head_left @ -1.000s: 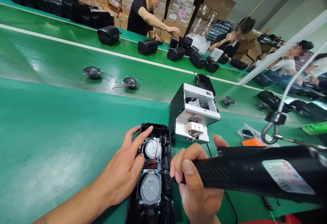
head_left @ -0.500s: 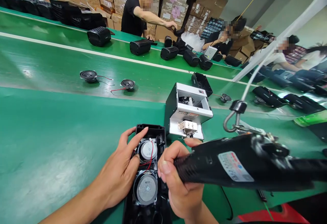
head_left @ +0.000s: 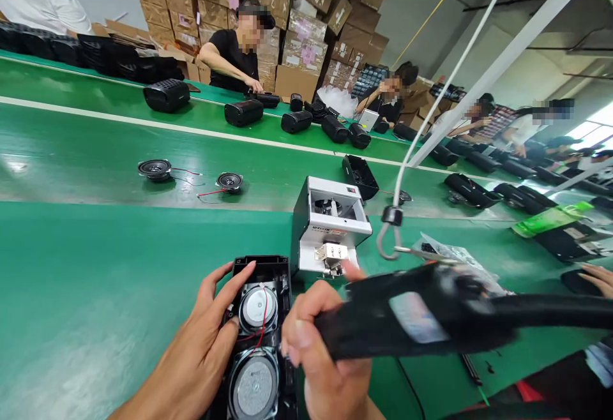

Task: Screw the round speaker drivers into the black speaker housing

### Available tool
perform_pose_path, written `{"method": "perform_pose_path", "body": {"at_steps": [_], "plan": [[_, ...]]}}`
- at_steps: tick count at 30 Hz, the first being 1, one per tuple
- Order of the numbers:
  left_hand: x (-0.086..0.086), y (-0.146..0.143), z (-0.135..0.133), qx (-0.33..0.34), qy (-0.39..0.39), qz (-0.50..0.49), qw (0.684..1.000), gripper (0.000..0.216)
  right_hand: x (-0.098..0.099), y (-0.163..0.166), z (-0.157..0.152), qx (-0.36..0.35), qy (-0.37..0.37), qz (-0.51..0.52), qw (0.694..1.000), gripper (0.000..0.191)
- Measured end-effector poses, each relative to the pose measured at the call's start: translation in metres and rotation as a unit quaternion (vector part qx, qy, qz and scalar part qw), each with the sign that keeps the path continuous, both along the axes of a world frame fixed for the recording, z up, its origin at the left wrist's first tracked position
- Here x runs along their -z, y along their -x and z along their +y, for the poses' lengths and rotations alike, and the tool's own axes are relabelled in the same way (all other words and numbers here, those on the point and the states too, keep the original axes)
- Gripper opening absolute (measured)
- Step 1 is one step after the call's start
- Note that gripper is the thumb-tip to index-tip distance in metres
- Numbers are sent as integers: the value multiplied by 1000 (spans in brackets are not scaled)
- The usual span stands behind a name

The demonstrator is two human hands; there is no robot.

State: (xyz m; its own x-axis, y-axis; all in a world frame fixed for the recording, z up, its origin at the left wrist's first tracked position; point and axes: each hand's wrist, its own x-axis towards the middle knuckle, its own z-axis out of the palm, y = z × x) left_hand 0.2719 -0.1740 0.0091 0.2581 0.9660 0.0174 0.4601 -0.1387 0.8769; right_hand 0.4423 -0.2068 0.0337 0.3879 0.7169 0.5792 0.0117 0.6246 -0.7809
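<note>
My left hand (head_left: pixel 204 337) grips the left side of a black speaker housing (head_left: pixel 285 289), fingers over its upper edge. Two round speaker drivers sit inside, backs up: a smaller one (head_left: pixel 258 308) and a larger one (head_left: pixel 255 385) below it, with a red wire across them. My right hand (head_left: pixel 320 343) is wrapped around a black electric screwdriver (head_left: pixel 371 321), blurred by motion. It lies slantwise beside the housing; its tip is hidden by my hand. A wire loop and hook (head_left: pixel 390 238) on a white cord hang at its rear.
Behind the housing stands a grey-and-black screw feeder (head_left: pixel 335 225). Two loose drivers (head_left: pixel 154 170) and an open housing (head_left: pixel 360 177) lie on the green belt (head_left: pixel 86 158). Co-workers work beyond it among black speakers (head_left: pixel 244 112). Another person's hand (head_left: pixel 598 278) shows at right.
The view has tilted up, so my hands and the housing sit lower and further left. The screwdriver is still in my right hand. The co-worker opposite has lowered an outstretched arm to the bench.
</note>
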Motion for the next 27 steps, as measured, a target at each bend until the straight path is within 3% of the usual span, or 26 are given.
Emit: {"method": "perform_pose_path", "body": {"at_steps": [3,5,7,10,14,18,24,26,27], "plan": [[-3,-1,-2,-18,4,-2,1000,56,-37,-24,12,19,-63,45,997,62],[-6,-3,-2,-28,10,-14,999,56,-54,-47,23,100,-99,20,990,63],[-7,-3,0,-39,12,-26,999,55,-60,-67,35,158,-128,-31,979,64],[-8,-2,6,-54,7,-31,998,54,-54,-82,47,184,-135,-83,970,65],[-6,0,12,-59,11,-31,998,54,-44,-79,52,175,-95,-96,975,61],[-3,0,12,-58,9,-24,998,55,-47,-72,46,155,-52,-67,984,56],[-1,0,12,-46,10,-14,999,58,-60,-55,6,80,-4,50,996,59],[1,2,14,-29,16,-11,999,60,-63,-55,-14,36,-6,42,998,41],[3,4,15,-18,16,-10,1000,62,-63,-57,-23,-12,0,12,1000,20]]}}
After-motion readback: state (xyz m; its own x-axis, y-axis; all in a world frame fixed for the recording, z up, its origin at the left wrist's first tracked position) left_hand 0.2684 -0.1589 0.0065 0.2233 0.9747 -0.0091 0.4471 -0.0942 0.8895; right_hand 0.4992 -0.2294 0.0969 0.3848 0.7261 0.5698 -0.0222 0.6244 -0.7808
